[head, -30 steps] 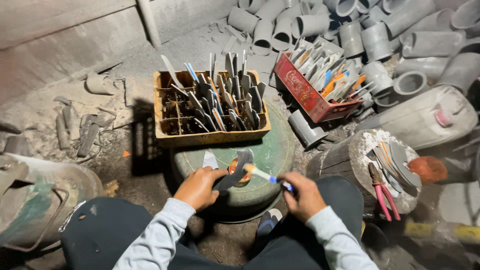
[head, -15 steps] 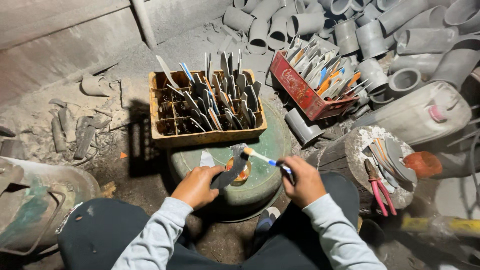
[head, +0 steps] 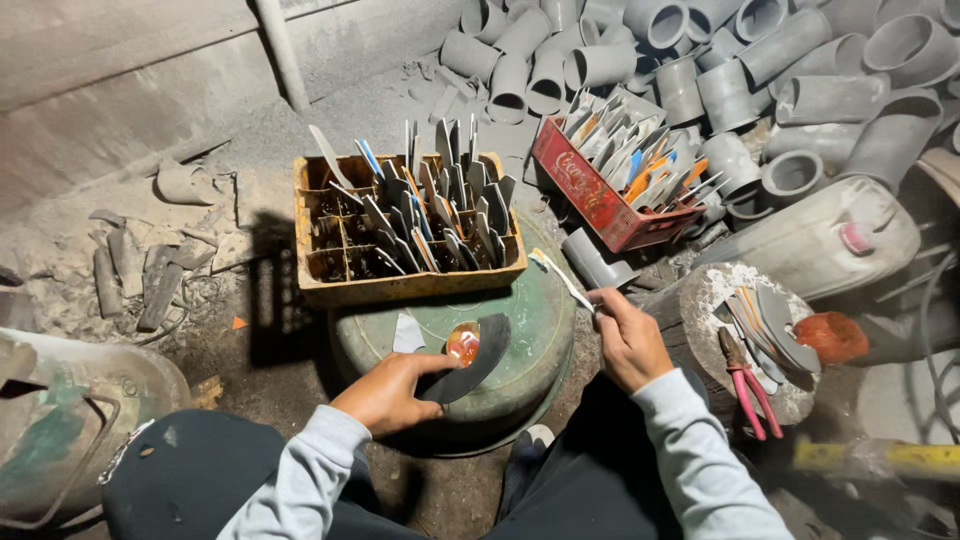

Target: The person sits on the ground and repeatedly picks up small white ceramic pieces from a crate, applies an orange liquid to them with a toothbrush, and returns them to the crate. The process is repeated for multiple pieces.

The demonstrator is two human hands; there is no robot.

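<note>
L hand [head: 392,392], lower middle: grip clamped on dark curved blade [head: 472,358], flat on green drum [head: 530,320]. Wooden crate [head: 400,285] w/ blades just above. R hand [head: 628,340], right of drum: grip pinched on thin brush [head: 562,279]. Pink pliers [head: 748,388] on stump, far right.

dim scene lit from above — hard shadows, sharp centre, dark corners.
</note>
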